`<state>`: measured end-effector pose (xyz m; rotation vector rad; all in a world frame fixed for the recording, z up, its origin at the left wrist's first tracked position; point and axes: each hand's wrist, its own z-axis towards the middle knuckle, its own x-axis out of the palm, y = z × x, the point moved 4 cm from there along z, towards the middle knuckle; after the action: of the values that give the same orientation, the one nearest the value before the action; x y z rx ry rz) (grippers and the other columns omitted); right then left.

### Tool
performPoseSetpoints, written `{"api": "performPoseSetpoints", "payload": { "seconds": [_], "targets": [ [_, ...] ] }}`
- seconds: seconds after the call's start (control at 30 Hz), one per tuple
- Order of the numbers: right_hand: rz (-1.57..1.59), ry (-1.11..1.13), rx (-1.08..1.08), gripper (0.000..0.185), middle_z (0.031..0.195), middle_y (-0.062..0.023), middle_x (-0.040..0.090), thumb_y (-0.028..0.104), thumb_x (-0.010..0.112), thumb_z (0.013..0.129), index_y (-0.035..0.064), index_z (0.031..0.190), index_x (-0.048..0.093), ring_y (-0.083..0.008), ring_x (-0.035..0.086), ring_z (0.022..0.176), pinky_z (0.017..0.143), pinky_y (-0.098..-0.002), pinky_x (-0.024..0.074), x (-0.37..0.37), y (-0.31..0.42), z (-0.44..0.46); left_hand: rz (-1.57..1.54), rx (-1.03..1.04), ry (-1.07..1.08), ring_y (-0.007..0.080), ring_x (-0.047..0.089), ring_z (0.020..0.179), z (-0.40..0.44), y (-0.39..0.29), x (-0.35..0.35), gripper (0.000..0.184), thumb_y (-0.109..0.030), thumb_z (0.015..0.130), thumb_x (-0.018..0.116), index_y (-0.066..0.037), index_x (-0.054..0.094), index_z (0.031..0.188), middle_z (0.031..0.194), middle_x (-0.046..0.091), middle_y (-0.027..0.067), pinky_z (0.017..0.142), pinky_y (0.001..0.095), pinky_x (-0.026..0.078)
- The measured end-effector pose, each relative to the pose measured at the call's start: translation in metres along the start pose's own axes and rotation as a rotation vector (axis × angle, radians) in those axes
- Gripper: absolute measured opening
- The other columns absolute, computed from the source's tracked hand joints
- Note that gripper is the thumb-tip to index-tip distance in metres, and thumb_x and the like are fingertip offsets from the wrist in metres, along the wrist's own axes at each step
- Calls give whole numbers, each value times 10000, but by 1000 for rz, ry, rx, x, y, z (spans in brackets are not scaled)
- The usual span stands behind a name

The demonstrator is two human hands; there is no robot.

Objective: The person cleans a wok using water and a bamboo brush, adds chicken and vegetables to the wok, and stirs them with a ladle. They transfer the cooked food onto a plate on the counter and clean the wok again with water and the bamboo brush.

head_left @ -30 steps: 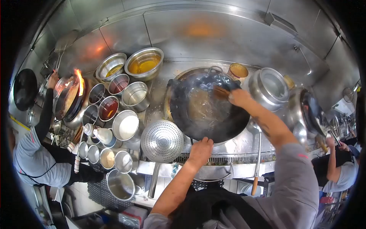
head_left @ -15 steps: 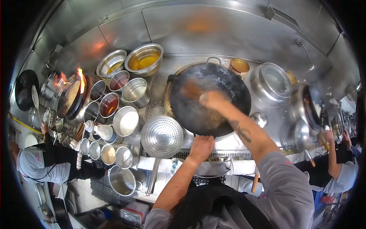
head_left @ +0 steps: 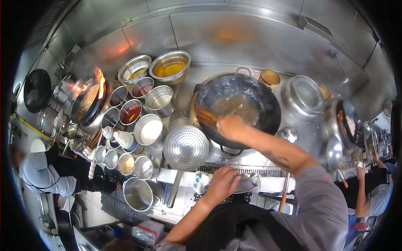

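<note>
My right hand (head_left: 232, 128) is closed around a brown wok brush (head_left: 205, 115), reaching over the left side of a large black wok (head_left: 268, 113). Murky brown water (head_left: 238, 108) lies in the bottom of the wok, with wet streaks on its wall. My left hand (head_left: 222, 182) is below the wok's near loop handle (head_left: 231, 151) and apart from it, over the front ledge. Its fingers are loosely bent and appear to hold nothing. A grey metal vessel (head_left: 250, 184) is partly hidden beside it.
A perforated strainer (head_left: 186, 147) lies left of the wok, near several metal pots of sauces (head_left: 131, 112). Flames (head_left: 99, 81) rise from another wok at left. A ladle (head_left: 288, 134) and lidded pot (head_left: 302, 98) stand right. Co-workers (head_left: 46, 171) are on both sides.
My left hand has let go of the wok's near handle and dropped toward the front ledge. My right hand has moved the brush lower along the wok's left side. The view has shifted slightly.
</note>
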<state>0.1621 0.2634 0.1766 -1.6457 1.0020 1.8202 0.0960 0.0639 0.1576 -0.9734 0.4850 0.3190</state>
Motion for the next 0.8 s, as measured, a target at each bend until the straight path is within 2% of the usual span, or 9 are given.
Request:
{"api": "performPoseSetpoints", "payload": {
  "seconds": [0.27, 0.33, 0.37, 0.4, 0.47, 0.5, 0.6, 0.73, 0.8],
  "targets": [
    [-1, -52, 338, 239, 870, -239, 689, 185, 572, 808, -7, 835, 712, -370, 690, 784, 701, -469, 545, 33, -65, 81, -223, -204, 163, 256, 645, 774, -31, -7, -23, 230, -56, 848, 681, 10, 621, 1060, 916, 631, 148, 687, 329, 525],
    [-123, 27, 118, 228, 895, -242, 688, 176, 567, 821, 9, 857, 718, -379, 689, 792, 708, -470, 546, 31, -21, 32, -226, -255, 154, 286, 637, 834, -49, 7, -25, 244, -61, 846, 681, 4, 622, 1074, 952, 624, 164, 725, 347, 523],
    [-216, -35, 14, 220, 924, -219, 697, 208, 596, 810, 42, 877, 725, -396, 684, 794, 714, -463, 548, 56, -23, 13, -223, -277, 152, 301, 633, 863, -52, 13, -28, 251, -63, 846, 680, 1, 622, 1081, 970, 620, 172, 745, 356, 522],
    [-114, -503, 5, 227, 934, -206, 700, 219, 605, 802, 45, 887, 724, -388, 684, 797, 717, -458, 549, 7, 10, 4, -153, -222, 116, 321, 623, 898, -43, 15, -29, 276, -79, 843, 674, 5, 613, 1100, 997, 615, 180, 782, 378, 510],
    [-44, -433, 115, 241, 923, -187, 705, 237, 619, 780, 49, 888, 725, -374, 686, 795, 719, -447, 549, -14, -9, 15, -31, -143, 83, 362, 605, 966, -31, 8, -25, 328, -109, 838, 661, 12, 596, 1136, 1051, 605, 196, 856, 422, 487],
    [-89, 76, 214, 246, 904, -182, 707, 242, 625, 767, 49, 878, 727, -367, 687, 790, 717, -442, 549, 11, -69, 49, 32, -74, 94, 377, 588, 981, -18, 4, -16, 381, -102, 827, 666, 36, 570, 1169, 1064, 588, 213, 904, 430, 460],
    [-4, -118, 391, 238, 837, -195, 697, 232, 606, 756, 38, 820, 727, -360, 686, 750, 700, -441, 545, 22, -98, 80, 316, 123, 88, 390, 581, 961, 32, 7, 16, 453, -117, 829, 628, 76, 519, 1224, 1038, 592, 228, 930, 447, 433],
    [-151, 33, 10, 279, 773, -229, 672, 231, 553, 809, 1, 777, 709, -372, 683, 773, 731, -468, 539, 55, -54, 1, 406, 5, 269, 351, 608, 866, 45, 75, 69, 272, -155, 873, 568, 30, 594, 1070, 912, 638, 189, 813, 452, 449],
    [-248, 380, 115, 298, 858, -198, 691, 285, 579, 807, 21, 842, 713, -362, 681, 853, 774, -446, 544, 28, -62, -55, 434, 62, 303, 332, 618, 808, 42, 93, 77, 195, -176, 892, 549, -6, 617, 958, 829, 651, 158, 757, 454, 447]
  ]
}}
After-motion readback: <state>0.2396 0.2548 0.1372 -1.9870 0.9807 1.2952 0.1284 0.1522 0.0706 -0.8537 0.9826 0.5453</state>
